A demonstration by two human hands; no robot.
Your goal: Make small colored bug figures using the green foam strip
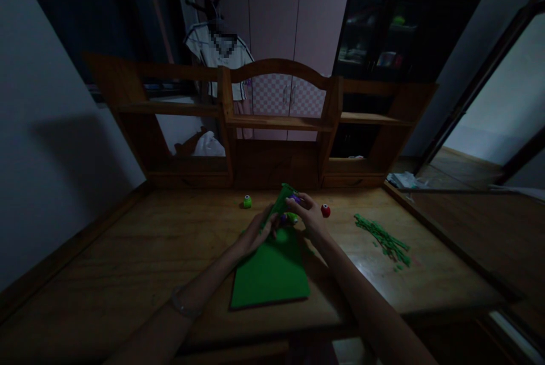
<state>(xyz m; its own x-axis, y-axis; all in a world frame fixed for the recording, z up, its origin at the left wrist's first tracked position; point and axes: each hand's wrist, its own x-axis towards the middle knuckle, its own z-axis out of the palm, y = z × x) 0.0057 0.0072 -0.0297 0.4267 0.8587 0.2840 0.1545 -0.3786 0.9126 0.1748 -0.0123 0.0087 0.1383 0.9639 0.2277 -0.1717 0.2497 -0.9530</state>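
Observation:
My left hand [256, 233] is closed on a narrow green panel [279, 203], which stands tilted over the far end of a flat green board [272, 277] on the desk. A small purple piece [294, 199] is pinched in the fingers of my right hand [314, 218], against the panel's right side. Just below, between the hands, shows a lime-green piece [292, 218]; whether it is attached to the panel I cannot tell. Another purple bit [283, 218] is partly hidden by my left fingers.
On the wooden desk [179, 240], a small green figure with an eye [247, 202] stands left of the hands and a red one [326, 210] to the right. Thin green strips [381, 238] and crumbs lie further right. A wooden shelf unit [281, 122] borders the far edge.

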